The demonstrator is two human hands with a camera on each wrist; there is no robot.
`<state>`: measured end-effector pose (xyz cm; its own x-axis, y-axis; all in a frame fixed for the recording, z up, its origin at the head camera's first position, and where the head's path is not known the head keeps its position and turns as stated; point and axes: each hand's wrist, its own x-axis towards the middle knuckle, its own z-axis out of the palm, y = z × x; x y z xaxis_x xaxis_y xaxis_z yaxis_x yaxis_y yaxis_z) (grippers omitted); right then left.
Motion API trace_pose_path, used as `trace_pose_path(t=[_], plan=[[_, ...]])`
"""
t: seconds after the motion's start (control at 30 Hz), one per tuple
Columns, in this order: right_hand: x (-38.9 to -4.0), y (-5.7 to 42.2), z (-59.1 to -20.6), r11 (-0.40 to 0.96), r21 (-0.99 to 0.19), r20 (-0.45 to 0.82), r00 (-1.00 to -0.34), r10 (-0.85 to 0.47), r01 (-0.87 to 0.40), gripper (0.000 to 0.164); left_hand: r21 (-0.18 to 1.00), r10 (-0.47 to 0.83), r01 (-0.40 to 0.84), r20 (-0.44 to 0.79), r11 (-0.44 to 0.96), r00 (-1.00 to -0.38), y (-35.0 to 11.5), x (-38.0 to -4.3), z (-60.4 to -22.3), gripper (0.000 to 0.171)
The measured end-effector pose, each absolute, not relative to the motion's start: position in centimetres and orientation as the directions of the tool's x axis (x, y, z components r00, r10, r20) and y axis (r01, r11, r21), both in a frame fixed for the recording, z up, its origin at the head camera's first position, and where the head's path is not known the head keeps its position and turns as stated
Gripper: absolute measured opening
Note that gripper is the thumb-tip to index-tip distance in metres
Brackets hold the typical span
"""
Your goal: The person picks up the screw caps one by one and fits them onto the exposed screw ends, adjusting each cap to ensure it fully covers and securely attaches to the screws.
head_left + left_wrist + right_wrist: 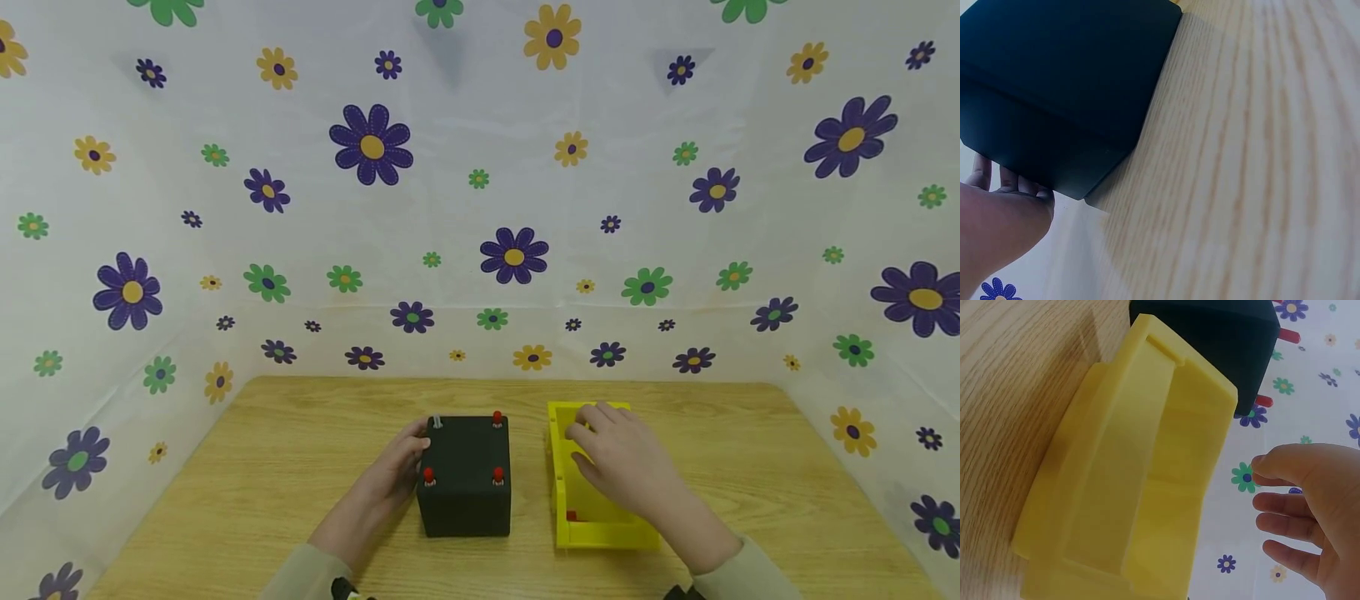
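A black box (467, 454) stands on the table, with metal posts at its top corners. Three posts wear red caps (498, 475); the far left metal post (438, 422) is bare. My left hand (393, 471) rests against the box's left side, thumb near the top edge; in the left wrist view some of its fingers are partly hidden by the box. Over the yellow bin (606, 536) hovers my right hand (630, 458), fingers loosely bent. The right wrist view shows nothing between that thumb and fingers. One small red piece (572, 516) lies in the bin's near left corner.
The wooden table (300, 467) carries the box and, a short gap to its right, the bin. A white cloth (465, 217) printed with flowers hangs at the back and along both sides.
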<state>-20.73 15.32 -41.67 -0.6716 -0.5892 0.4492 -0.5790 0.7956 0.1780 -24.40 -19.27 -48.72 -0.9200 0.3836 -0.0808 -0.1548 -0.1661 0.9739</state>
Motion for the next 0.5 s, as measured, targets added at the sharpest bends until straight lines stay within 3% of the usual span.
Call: trace_pose_path(t=[0.5], plan=[[-21.12,16.15,-42.13,0.807,0.147,0.462,-0.682,-0.567,-0.572,0.028,0.973,0.360,-0.168,-0.102,-0.158,-0.928,-19.15,-24.32,-48.69,0.036]])
